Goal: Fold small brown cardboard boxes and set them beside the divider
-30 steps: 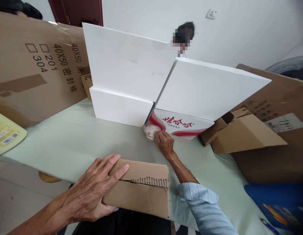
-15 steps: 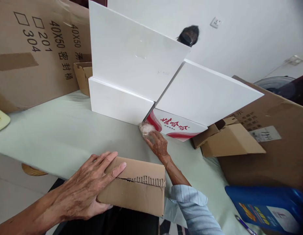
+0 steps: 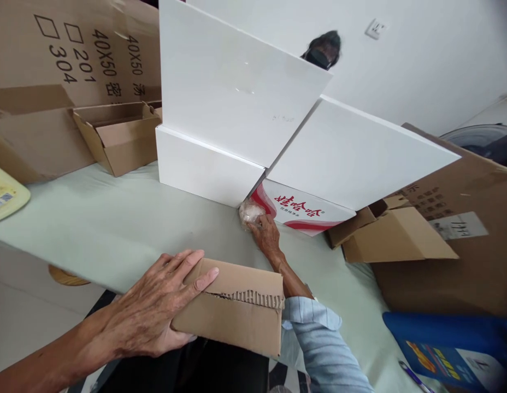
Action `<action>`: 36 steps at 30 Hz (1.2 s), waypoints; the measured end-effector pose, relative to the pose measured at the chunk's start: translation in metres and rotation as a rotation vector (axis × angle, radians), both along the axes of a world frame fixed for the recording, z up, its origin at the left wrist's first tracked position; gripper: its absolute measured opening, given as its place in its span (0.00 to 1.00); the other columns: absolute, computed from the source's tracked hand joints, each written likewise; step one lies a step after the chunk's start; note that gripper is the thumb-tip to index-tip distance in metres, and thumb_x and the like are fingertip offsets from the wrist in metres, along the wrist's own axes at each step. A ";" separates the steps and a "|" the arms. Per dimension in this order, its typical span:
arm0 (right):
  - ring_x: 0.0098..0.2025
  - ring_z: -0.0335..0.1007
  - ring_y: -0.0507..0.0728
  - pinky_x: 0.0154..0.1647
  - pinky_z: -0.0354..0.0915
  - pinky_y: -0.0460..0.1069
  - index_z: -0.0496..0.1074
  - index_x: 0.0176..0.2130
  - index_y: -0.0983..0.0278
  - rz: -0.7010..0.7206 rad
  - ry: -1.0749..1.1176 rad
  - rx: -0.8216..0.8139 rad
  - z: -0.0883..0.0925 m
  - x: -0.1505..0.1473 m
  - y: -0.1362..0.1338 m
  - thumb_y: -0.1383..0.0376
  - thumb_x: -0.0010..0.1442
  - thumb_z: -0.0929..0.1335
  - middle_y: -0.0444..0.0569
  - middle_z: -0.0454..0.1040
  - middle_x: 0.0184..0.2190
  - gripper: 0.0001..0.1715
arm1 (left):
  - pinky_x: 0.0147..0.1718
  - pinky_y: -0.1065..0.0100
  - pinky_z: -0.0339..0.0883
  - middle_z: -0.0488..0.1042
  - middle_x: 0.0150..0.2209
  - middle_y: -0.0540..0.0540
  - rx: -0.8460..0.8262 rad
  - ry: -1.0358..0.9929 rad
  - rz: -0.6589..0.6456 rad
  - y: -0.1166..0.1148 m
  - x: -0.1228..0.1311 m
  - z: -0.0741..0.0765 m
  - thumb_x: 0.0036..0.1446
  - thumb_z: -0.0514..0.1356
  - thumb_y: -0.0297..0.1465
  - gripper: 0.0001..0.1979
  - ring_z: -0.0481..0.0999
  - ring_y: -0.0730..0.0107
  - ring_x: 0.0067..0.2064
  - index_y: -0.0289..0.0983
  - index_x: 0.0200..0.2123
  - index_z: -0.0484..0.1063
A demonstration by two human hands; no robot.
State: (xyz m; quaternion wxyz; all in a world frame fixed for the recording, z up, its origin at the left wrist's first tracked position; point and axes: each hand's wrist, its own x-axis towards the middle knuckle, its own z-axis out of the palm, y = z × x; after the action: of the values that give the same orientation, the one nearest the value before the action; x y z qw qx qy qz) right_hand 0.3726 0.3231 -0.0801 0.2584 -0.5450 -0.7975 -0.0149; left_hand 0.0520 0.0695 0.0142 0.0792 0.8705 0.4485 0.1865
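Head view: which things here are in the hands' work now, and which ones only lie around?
In hand:
- left hand flat on the torn cardboard box
- right hand on the clear-wrapped bundle

Lying about:
- white panels
- red-printed carton
- open small carton
- empty open box
- blue package
- pen

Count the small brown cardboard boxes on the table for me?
3: one box under the left hand at the near edge, an open one far left, another right. More may be hidden.
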 end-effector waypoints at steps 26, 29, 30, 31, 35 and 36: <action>0.48 0.71 0.65 0.46 0.72 0.58 0.73 0.56 0.64 0.502 0.053 0.273 0.149 -0.009 -0.261 0.59 0.71 0.73 0.59 0.77 0.52 0.18 | 0.70 0.39 0.62 0.52 0.79 0.36 -0.180 -0.044 -0.036 -0.031 -0.033 0.059 0.68 0.65 0.37 0.22 0.59 0.40 0.77 0.44 0.63 0.74; 0.48 0.70 0.64 0.45 0.71 0.57 0.74 0.50 0.63 0.480 0.006 0.305 0.149 -0.011 -0.263 0.62 0.71 0.73 0.58 0.77 0.52 0.10 | 0.71 0.41 0.62 0.55 0.79 0.38 -0.191 -0.029 -0.060 -0.031 -0.038 0.067 0.74 0.58 0.36 0.20 0.60 0.43 0.77 0.45 0.66 0.75; 0.48 0.70 0.64 0.45 0.71 0.57 0.74 0.48 0.62 0.470 -0.002 0.320 0.150 -0.012 -0.265 0.64 0.72 0.72 0.58 0.76 0.52 0.06 | 0.71 0.43 0.62 0.57 0.78 0.39 -0.186 -0.039 -0.062 -0.031 -0.039 0.070 0.75 0.56 0.37 0.22 0.61 0.44 0.76 0.45 0.68 0.73; 0.49 0.70 0.64 0.45 0.70 0.57 0.74 0.45 0.62 0.465 -0.006 0.343 0.150 -0.013 -0.269 0.66 0.72 0.71 0.58 0.76 0.53 0.02 | 0.72 0.45 0.63 0.59 0.77 0.39 -0.177 -0.058 -0.058 -0.029 -0.040 0.072 0.76 0.55 0.37 0.23 0.63 0.46 0.75 0.45 0.70 0.71; 0.50 0.71 0.62 0.49 0.69 0.56 0.74 0.43 0.62 0.547 0.004 0.392 0.146 -0.014 -0.291 0.72 0.71 0.70 0.56 0.79 0.53 0.04 | 0.70 0.52 0.66 0.67 0.72 0.39 -0.158 -0.168 -0.065 -0.019 -0.044 0.076 0.78 0.50 0.35 0.23 0.70 0.53 0.71 0.42 0.70 0.71; 0.49 0.71 0.61 0.48 0.69 0.55 0.74 0.44 0.62 0.585 0.010 0.371 0.144 -0.014 -0.294 0.73 0.72 0.70 0.55 0.79 0.52 0.05 | 0.69 0.53 0.67 0.69 0.70 0.39 -0.160 -0.188 -0.073 -0.016 -0.045 0.076 0.78 0.50 0.35 0.23 0.71 0.54 0.70 0.42 0.69 0.73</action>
State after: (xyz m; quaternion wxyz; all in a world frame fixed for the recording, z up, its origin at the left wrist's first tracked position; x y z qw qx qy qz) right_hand 0.3588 0.0288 0.0639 0.3505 -0.2372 -0.9023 -0.0824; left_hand 0.0075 0.0532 0.0900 0.1967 0.8559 0.4205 0.2279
